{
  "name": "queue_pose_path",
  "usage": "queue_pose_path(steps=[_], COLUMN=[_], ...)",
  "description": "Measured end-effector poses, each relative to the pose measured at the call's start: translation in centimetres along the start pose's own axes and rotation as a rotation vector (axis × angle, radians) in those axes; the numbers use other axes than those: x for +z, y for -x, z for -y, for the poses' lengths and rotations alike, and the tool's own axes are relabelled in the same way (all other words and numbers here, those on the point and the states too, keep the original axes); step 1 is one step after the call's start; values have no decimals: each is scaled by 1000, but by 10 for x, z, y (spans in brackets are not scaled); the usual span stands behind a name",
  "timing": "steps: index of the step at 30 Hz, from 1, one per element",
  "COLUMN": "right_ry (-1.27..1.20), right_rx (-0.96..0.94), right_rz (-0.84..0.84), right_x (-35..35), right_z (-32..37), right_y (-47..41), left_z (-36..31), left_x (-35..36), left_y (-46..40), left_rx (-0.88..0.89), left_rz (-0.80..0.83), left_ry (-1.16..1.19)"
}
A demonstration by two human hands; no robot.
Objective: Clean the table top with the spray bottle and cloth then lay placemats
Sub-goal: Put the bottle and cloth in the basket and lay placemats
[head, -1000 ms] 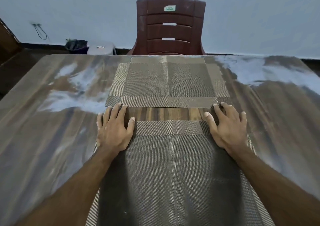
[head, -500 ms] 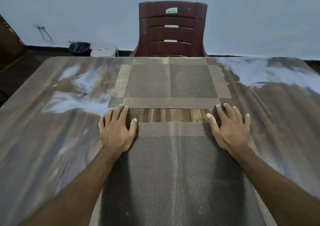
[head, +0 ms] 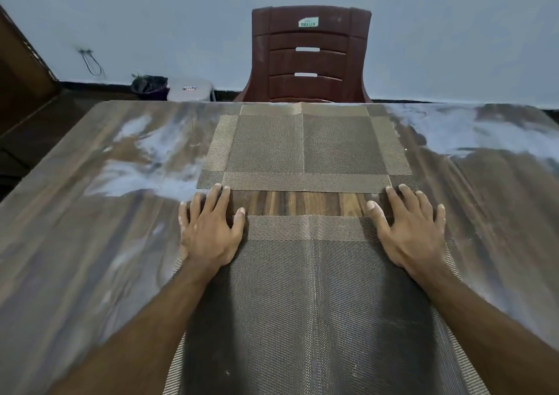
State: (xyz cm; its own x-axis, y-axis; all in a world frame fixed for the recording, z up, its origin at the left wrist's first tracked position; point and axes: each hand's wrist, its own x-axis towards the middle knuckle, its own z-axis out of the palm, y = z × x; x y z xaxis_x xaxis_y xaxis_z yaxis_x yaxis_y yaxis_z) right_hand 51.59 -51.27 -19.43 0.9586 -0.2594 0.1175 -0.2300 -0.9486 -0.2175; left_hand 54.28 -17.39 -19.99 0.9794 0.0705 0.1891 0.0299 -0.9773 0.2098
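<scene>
Two woven brown placemats lie on the wooden table point(head: 75, 243). The far placemat point(head: 305, 149) reaches the table's far edge. The near placemat point(head: 311, 304) lies in front of me, with a strip of bare wood between the two. My left hand point(head: 208, 231) rests flat on the near mat's far left corner, fingers spread. On its far right corner, my right hand point(head: 411, 228) lies flat the same way. Neither hand grips anything. No spray bottle or cloth is in view.
A dark red plastic chair point(head: 308, 55) stands behind the table's far edge. A dark bin point(head: 149, 86) and a white stool point(head: 190, 89) sit on the floor by the wall at the back left. Pale reflections streak the table top on both sides.
Both hands stay flat on the near mat's far corners. The view has tilted slightly upward; nothing else has moved.
</scene>
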Motion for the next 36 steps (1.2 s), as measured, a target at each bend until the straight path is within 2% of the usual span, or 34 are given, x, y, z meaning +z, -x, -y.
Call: queue_pose_path(steps=[11, 30, 34, 36], right_ry=[-1, 13, -23, -137], right_rx=[8, 22, -15, -54], right_rz=[-32, -73, -86, -110], right_x=[0, 0, 0, -5], right_z=[2, 1, -1, -3], right_y=[1, 2, 2, 4], left_z=[1, -1, -3, -3], left_x=[1, -2, -8, -16], left_y=[0, -1, 1, 6], left_rx=[-15, -23, -5, 11], left_rz=[31, -15, 44, 87], left_ry=[-4, 5, -1, -17])
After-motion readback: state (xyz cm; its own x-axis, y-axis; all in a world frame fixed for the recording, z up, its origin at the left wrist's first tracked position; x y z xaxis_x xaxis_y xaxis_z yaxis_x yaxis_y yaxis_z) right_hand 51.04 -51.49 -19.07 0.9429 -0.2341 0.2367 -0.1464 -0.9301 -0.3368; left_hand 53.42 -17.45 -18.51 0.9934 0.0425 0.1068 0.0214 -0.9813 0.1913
